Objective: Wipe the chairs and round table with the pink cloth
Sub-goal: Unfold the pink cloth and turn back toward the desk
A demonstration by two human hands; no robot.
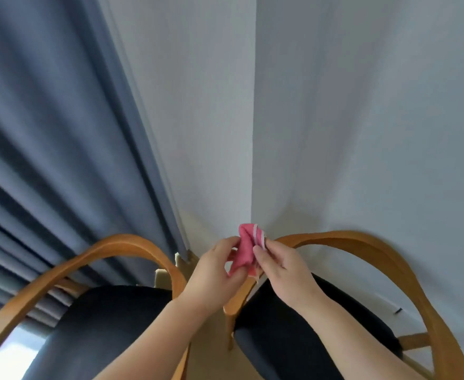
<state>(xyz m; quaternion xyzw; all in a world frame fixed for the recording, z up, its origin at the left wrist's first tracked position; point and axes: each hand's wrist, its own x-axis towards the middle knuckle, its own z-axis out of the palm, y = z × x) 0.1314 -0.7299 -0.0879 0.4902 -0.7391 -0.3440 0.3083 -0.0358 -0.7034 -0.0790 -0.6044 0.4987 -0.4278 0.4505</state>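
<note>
Now the left hand (211, 272) and right hand (280, 266) both pinch the bunched pink cloth (246, 252) above two chairs (110, 314). A loose pinch might let it drop.

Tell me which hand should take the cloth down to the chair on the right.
Right, probably. Both hands pinch the pink cloth, but the right hand already hangs over the right chair, while the left hand sits in the gap between the chairs.
</note>
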